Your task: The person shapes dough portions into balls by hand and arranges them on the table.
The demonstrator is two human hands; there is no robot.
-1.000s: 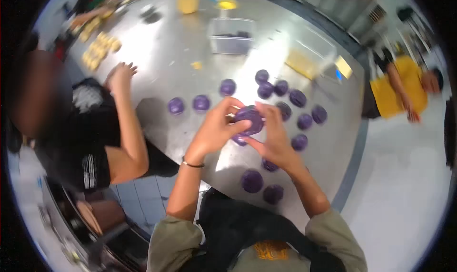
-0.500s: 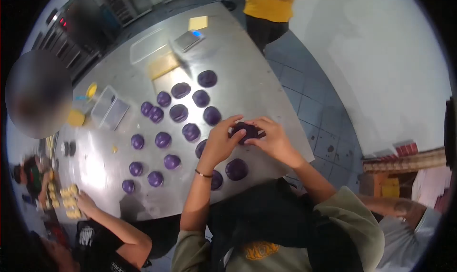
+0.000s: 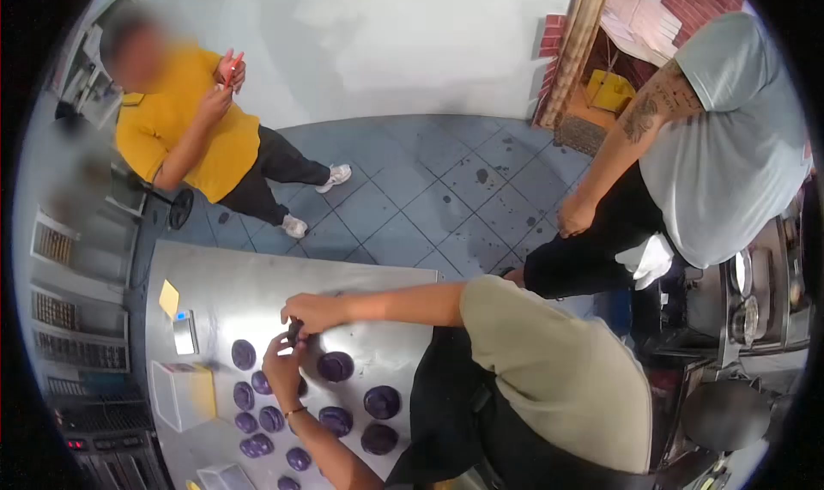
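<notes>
A dark purple dough piece (image 3: 294,330) is between my two hands, just above the steel table (image 3: 390,297). My left hand (image 3: 281,368), with a band at the wrist, curls its fingers around the near side of the piece. My right hand (image 3: 314,313) grips it from the other side, partly hiding it. Close by on the table sits a round purple dough ball (image 3: 335,366). Several more lie around my left forearm, among them one dough ball (image 3: 382,402) nearer my apron and another (image 3: 244,353) beyond my left hand. My forearm and hand cover part of the group.
A small scale (image 3: 184,334) and a yellow square (image 3: 169,299) lie at the table's far end, with a clear plastic container (image 3: 182,396) nearby. A person in a yellow shirt (image 3: 189,130) stands beyond the table. Another in a grey shirt (image 3: 730,155) stands at right.
My view has swung right, so the table now sits lower left and both standing people show more fully. Both hands still hold the purple dough piece.
</notes>
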